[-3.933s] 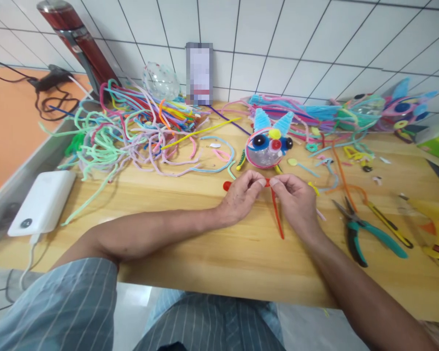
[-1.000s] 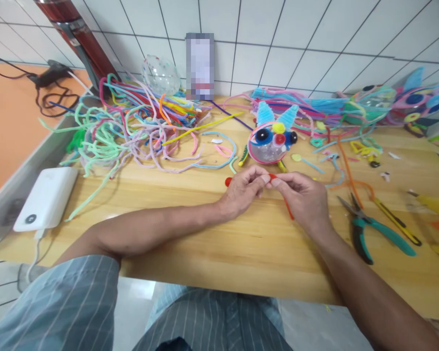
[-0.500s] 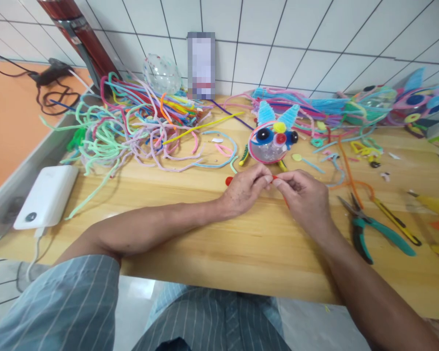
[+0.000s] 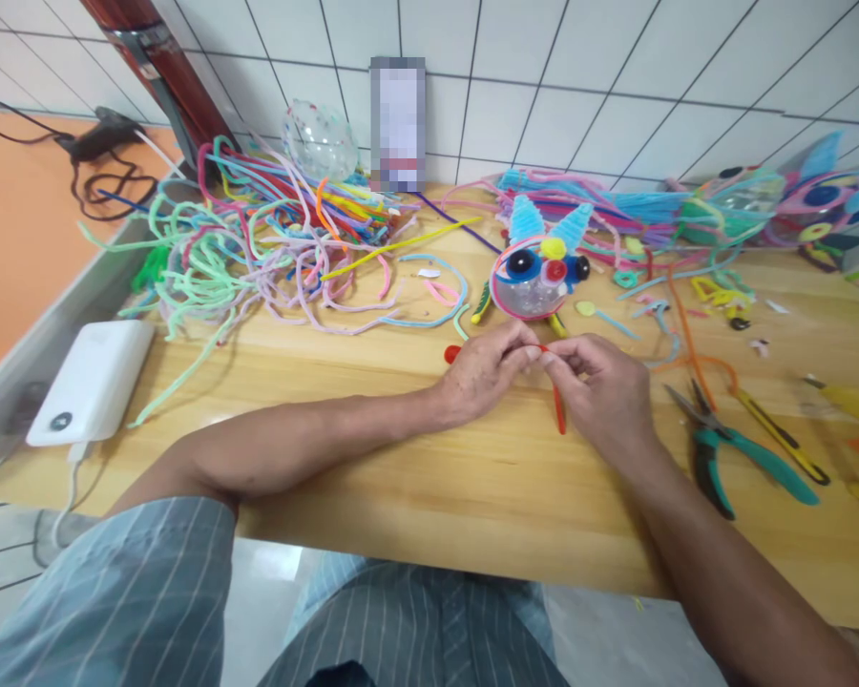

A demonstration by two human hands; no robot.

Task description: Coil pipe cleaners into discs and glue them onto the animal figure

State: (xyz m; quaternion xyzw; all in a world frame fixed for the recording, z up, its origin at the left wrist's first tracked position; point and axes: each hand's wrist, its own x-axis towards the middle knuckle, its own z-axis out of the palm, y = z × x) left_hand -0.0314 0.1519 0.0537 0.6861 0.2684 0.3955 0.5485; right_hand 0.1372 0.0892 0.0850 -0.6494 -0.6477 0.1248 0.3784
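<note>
Between my fingertips runs a red pipe cleaner (image 4: 559,410), its loose tail hanging down below my right hand. My left hand (image 4: 491,370) pinches it, thumb against forefinger. Close beside, my right hand (image 4: 601,382) is closed on the same strand; the fingertips of both hands nearly meet. A round red coil (image 4: 452,354) shows at the left edge of my left hand; whether it joins the strand is hidden. Just behind my hands stands a clear ball figure (image 4: 534,296) with blue pipe-cleaner ears, black-and-blue eyes and a red nose.
Loose pipe cleaners (image 4: 215,267) lie heaped at the left, near a white power bank (image 4: 90,382). Teal-handled pliers (image 4: 730,444), a yellow cutter (image 4: 780,434) and a yellow glue gun (image 4: 851,420) lie at the right. A phone (image 4: 399,124) leans on the tiled wall.
The red pipe cleaner's tail now hangs lower and shows more beneath my right hand. Both hands keep their pinch in nearly the same place; the view has shifted slightly.
</note>
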